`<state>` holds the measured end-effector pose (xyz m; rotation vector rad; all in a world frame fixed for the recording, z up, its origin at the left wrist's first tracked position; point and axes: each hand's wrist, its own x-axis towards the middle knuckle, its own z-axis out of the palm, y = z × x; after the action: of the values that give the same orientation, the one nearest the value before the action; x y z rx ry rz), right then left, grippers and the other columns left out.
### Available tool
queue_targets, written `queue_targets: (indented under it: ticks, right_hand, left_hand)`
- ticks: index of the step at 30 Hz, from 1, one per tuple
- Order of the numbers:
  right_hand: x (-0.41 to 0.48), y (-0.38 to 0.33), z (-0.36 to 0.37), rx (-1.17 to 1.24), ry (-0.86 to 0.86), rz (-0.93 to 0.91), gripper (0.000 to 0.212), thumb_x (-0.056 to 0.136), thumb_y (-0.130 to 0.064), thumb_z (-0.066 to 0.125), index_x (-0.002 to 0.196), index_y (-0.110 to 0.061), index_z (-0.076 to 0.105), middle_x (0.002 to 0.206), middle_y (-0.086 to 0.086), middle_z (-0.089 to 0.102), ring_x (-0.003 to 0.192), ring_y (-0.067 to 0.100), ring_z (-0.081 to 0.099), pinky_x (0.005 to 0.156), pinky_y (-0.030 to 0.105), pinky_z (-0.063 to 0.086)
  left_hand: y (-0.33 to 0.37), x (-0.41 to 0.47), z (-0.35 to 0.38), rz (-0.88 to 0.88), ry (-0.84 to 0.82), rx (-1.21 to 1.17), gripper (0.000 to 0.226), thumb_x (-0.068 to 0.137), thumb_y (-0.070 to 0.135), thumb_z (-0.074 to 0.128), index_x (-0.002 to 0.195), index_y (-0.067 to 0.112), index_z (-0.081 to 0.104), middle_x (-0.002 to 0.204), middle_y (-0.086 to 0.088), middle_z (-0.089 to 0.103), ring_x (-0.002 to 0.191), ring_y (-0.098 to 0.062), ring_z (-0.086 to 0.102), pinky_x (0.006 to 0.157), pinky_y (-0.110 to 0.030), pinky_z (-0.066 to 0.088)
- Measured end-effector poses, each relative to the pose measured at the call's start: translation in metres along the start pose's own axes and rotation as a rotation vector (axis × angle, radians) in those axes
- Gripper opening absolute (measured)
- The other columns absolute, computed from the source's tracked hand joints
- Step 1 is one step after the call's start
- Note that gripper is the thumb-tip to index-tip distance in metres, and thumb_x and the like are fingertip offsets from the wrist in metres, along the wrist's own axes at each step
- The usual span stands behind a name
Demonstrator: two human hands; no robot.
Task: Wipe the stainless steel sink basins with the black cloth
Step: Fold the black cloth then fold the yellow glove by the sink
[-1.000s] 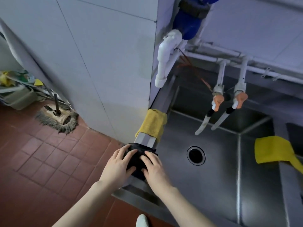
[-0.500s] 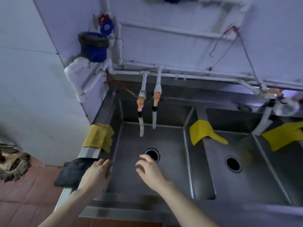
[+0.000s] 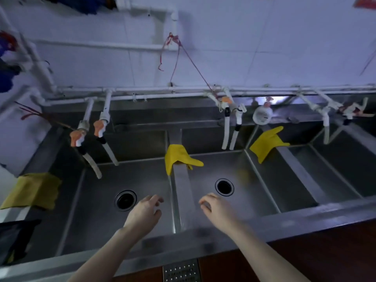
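Two bare hands hover over a stainless steel sink unit, neither holding anything. Left hand [image 3: 145,213]: palm down above the left basin [image 3: 97,216], just left of the divider [image 3: 183,192], fingers loosely curled and apart. Right hand [image 3: 216,208]: palm down above the middle basin [image 3: 244,192], just right of the same divider, fingers loosely curled and apart.

Black cloth [image 3: 14,241]: lies crumpled on the far left rim of the unit, at the frame's left edge, well apart from both hands.

Basins: left basin with a round drain [image 3: 125,200]; middle basin with a round drain [image 3: 224,187]; a third basin [image 3: 325,171] to the right, partly out of frame.

Yellow items: a dull yellow cloth [image 3: 32,190] draped over the left rim, just behind the black cloth; a yellow glove [image 3: 179,157] draped over the divider between left and middle basins; a second yellow glove [image 3: 266,143] draped over the divider between middle and third basins.

Fittings: white pipes [image 3: 142,94] run along the tiled wall above the backsplash. Orange-handled taps [image 3: 89,131] hang over the left basin; further taps [image 3: 232,119] hang over the middle basin. A white pump bottle [image 3: 262,113] stands on the back ledge. Red string [image 3: 175,49] dangles from the upper pipe.

Floor: a perforated metal drain grate [image 3: 181,270] sits below the front edge.
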<state>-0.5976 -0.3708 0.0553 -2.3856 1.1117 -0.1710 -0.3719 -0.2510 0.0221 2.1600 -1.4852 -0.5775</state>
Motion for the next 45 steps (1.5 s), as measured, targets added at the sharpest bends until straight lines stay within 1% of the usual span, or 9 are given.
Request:
queue_targets:
  ticks: [5, 12, 22, 27, 30, 33, 39, 41, 45]
  right_hand:
    - [0.021, 0.039, -0.021, 0.006, 0.011, 0.068, 0.020, 0.095, -0.024, 0.052, 0.112, -0.020, 0.062, 0.116, -0.002, 0.056, 0.093, 0.017, 0.059, 0.073, 0.025, 0.042]
    - [0.097, 0.061, -0.023, 0.018, 0.011, 0.060, 0.030, 0.093, -0.027, 0.055, 0.121, -0.020, 0.057, 0.121, 0.003, 0.060, 0.108, 0.023, 0.056, 0.086, 0.036, 0.047]
    - [0.256, 0.057, 0.011, -0.056, -0.196, 0.071, 0.045, 0.096, -0.032, 0.049, 0.138, -0.017, 0.041, 0.128, 0.012, 0.051, 0.117, 0.031, 0.046, 0.093, 0.042, 0.043]
    - [0.315, 0.054, 0.033, -0.155, -0.256, 0.042, 0.067, 0.091, -0.032, 0.054, 0.149, -0.019, 0.022, 0.143, 0.013, 0.038, 0.129, 0.033, 0.036, 0.102, 0.040, 0.035]
    - [0.332, 0.056, 0.040, -0.075, -0.333, 0.080, 0.081, 0.086, -0.033, 0.059, 0.151, -0.018, 0.012, 0.152, 0.011, 0.029, 0.136, 0.031, 0.029, 0.108, 0.041, 0.030]
    - [0.339, 0.062, 0.045, -0.012, -0.375, 0.105, 0.086, 0.080, -0.038, 0.065, 0.150, -0.017, 0.018, 0.148, 0.010, 0.036, 0.134, 0.030, 0.032, 0.107, 0.039, 0.032]
    - [0.330, 0.064, 0.040, -0.059, -0.196, 0.067, 0.054, 0.070, -0.034, 0.074, 0.115, -0.016, 0.051, 0.116, 0.007, 0.056, 0.110, 0.029, 0.048, 0.092, 0.036, 0.038]
    - [0.322, 0.063, 0.038, -0.077, -0.135, 0.032, 0.040, 0.075, -0.032, 0.072, 0.106, -0.016, 0.054, 0.109, 0.007, 0.056, 0.104, 0.029, 0.050, 0.086, 0.036, 0.038]
    - [0.299, 0.058, 0.024, -0.059, -0.097, 0.023, 0.013, 0.088, -0.019, 0.060, 0.101, -0.017, 0.058, 0.105, 0.006, 0.051, 0.093, 0.029, 0.055, 0.073, 0.036, 0.044]
  left_hand:
    - [0.029, 0.033, 0.014, 0.008, 0.000, -0.016, 0.028, 0.081, 0.018, 0.056, 0.109, 0.022, 0.059, 0.102, 0.003, 0.060, 0.094, -0.015, 0.059, 0.078, -0.029, 0.048]
    - [0.019, 0.112, 0.018, -0.028, 0.033, -0.071, 0.022, 0.086, 0.017, 0.057, 0.107, 0.018, 0.061, 0.098, -0.001, 0.058, 0.091, -0.019, 0.058, 0.073, -0.028, 0.043]
    - [-0.024, 0.248, 0.017, -0.200, 0.055, -0.187, 0.032, 0.090, 0.024, 0.057, 0.121, 0.017, 0.054, 0.118, -0.008, 0.053, 0.103, -0.027, 0.055, 0.085, -0.037, 0.045]
    - [-0.036, 0.300, 0.020, -0.202, 0.007, -0.180, 0.026, 0.087, 0.015, 0.059, 0.113, 0.012, 0.056, 0.121, -0.009, 0.052, 0.109, -0.027, 0.050, 0.082, -0.028, 0.037]
    - [-0.042, 0.312, 0.024, -0.191, -0.065, -0.185, 0.026, 0.080, 0.007, 0.059, 0.105, 0.009, 0.052, 0.115, -0.009, 0.054, 0.104, -0.027, 0.050, 0.075, -0.027, 0.034]
    - [-0.045, 0.313, 0.030, -0.185, -0.126, -0.212, 0.022, 0.076, 0.008, 0.058, 0.097, 0.011, 0.050, 0.106, -0.006, 0.054, 0.099, -0.026, 0.048, 0.071, -0.030, 0.034]
    - [-0.046, 0.305, 0.026, -0.133, 0.009, -0.120, 0.019, 0.072, 0.013, 0.065, 0.087, 0.015, 0.052, 0.093, -0.003, 0.054, 0.087, -0.027, 0.050, 0.073, -0.034, 0.039]
    - [-0.046, 0.296, 0.022, -0.065, 0.076, -0.047, 0.011, 0.073, 0.011, 0.060, 0.081, 0.016, 0.054, 0.087, -0.004, 0.058, 0.080, -0.029, 0.053, 0.079, -0.041, 0.045]
    - [-0.044, 0.271, 0.005, -0.028, 0.067, -0.120, 0.016, 0.073, -0.001, 0.056, 0.078, 0.014, 0.057, 0.090, -0.002, 0.054, 0.075, -0.024, 0.054, 0.067, -0.042, 0.049]
